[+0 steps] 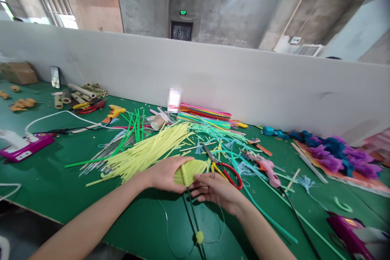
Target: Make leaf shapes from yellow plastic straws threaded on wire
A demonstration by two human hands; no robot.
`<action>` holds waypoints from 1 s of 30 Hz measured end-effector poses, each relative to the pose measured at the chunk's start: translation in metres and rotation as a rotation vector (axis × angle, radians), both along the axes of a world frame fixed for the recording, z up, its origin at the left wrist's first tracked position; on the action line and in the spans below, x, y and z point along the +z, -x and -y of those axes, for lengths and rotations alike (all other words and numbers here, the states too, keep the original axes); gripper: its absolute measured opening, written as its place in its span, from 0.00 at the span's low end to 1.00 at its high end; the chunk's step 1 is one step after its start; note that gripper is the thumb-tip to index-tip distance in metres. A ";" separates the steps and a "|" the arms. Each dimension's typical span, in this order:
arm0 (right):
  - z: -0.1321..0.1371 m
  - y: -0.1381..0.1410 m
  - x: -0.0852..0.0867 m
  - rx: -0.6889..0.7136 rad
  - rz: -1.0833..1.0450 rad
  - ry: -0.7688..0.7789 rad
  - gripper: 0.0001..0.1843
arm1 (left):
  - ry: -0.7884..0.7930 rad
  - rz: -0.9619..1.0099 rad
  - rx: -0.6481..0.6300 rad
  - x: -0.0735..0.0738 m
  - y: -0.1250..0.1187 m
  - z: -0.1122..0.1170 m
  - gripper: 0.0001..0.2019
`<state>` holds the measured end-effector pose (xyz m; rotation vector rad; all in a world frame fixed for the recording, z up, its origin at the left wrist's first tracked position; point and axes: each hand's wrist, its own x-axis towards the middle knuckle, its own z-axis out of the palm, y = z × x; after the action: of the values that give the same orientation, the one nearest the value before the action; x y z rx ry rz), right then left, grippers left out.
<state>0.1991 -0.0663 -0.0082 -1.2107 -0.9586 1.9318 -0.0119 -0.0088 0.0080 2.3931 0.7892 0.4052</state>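
Observation:
A yellow-green bundle of pipe cleaners (pixel 193 170), fanned out and crossed by a thicker band, is wrapped by the fingers of my left hand (pixel 169 174). My right hand (pixel 217 191) pinches the lower right edge of the same bundle with thumb and fingertips. Two thin dark green stems (pixel 192 211) run down from it toward me. A small yellow ball (pixel 199 237) sits on them, and a fine clear thread loops around below my hands. Scissors with red and yellow handles (pixel 227 172) lie just beyond my right hand.
Loose yellow pipe cleaners (pixel 152 146) lie beyond my left hand. A pink glue gun (pixel 266 168) with its cord is at right, a yellow glue gun (pixel 116 111) at back left. Purple power strips (pixel 29 146) lie at both sides. A white partition (pixel 128 65) bounds the green table.

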 end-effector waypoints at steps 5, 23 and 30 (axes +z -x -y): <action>0.001 0.000 0.000 -0.057 -0.037 0.017 0.14 | 0.088 0.039 -0.028 0.004 0.003 -0.001 0.46; -0.001 -0.004 -0.005 -0.079 -0.157 0.105 0.15 | 0.372 0.266 -0.003 -0.009 0.003 -0.019 0.23; 0.000 -0.004 0.001 -0.133 -0.120 0.034 0.17 | 0.367 0.263 0.033 -0.010 0.003 -0.019 0.24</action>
<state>0.2035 -0.0658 -0.0071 -1.1340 -0.7677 1.8985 -0.0153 0.0099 -0.0021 1.9416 0.7134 0.5262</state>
